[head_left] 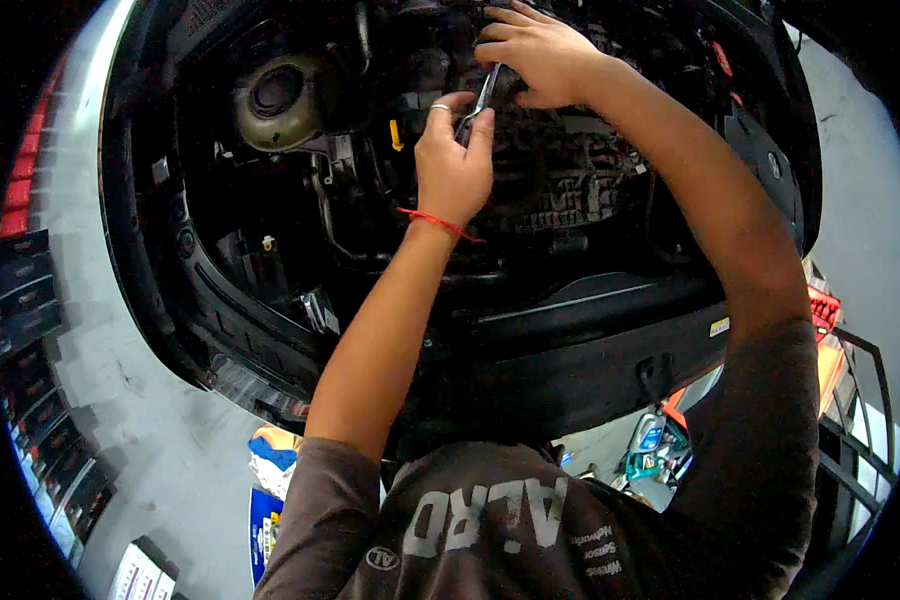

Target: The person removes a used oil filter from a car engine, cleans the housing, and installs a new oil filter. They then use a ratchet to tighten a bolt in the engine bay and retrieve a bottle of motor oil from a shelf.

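Note:
Over an open car engine bay, my left hand (453, 165) has its thumb and fingers closed around the lower end of a slim silver wrench (484, 92). The wrench slants up and away to the right; its far end disappears beneath my right hand (548, 62). My right hand reaches across from the right, palm down, with its fingers spread above the dark engine (570, 195). Whether those fingers touch the wrench is hidden. Left of my left hand, a yellow dipstick handle (396, 135) stands up among the dark parts.
A round-capped, yellowish fluid reservoir (260, 115) sits at the far left of the bay. The black front panel (560, 365) runs between my body and the engine. Dark drawers (30, 300) line the floor's left side; bottles (648, 435) stand near my right arm.

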The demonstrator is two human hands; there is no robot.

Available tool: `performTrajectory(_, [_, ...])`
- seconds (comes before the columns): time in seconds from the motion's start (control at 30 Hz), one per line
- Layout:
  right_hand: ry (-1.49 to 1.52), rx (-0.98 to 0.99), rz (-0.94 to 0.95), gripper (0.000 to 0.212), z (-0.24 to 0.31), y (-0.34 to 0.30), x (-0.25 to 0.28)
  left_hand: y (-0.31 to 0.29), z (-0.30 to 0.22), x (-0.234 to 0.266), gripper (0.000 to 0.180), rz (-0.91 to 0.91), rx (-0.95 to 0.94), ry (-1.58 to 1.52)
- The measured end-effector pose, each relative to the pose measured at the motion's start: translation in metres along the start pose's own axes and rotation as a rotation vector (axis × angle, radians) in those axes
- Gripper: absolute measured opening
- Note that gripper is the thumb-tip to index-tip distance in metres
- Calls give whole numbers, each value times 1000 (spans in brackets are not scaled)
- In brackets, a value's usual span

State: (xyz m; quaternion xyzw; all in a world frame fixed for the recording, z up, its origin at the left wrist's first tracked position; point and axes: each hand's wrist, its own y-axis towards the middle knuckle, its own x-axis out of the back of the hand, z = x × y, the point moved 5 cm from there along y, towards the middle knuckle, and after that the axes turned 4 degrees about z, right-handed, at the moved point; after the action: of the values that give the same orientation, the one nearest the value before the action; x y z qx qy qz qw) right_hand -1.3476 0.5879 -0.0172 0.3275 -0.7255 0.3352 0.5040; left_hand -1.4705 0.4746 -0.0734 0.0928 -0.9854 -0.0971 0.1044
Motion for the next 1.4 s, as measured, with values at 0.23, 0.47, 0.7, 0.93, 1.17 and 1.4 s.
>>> performTrajectory(0.23, [262, -557, 8, 28, 64, -91, -8, 28, 32, 11, 24, 218, 222, -221])
performTrajectory(0.47, [1416, -619, 224, 38, 210, -117, -1, 43, 28, 32, 27, 490, 159, -126])
performTrajectory(0.7, [237, -354, -345, 17, 16, -85, -23, 17, 12, 16, 27, 225, 86, 90])
performTrajectory(0.93, [1378, -570, 197, 29, 197, -134, -2, 43, 34, 14, 26, 415, 179, -80])
performTrajectory(1.17, [674, -615, 105, 20, 41, -108, -33, 21, 14, 16, 30, 350, -65, 45])
performTrajectory(1.4, [2258, -803, 198, 18, 246, -102, -37, 29, 22, -9, 36, 275, 134, -58])
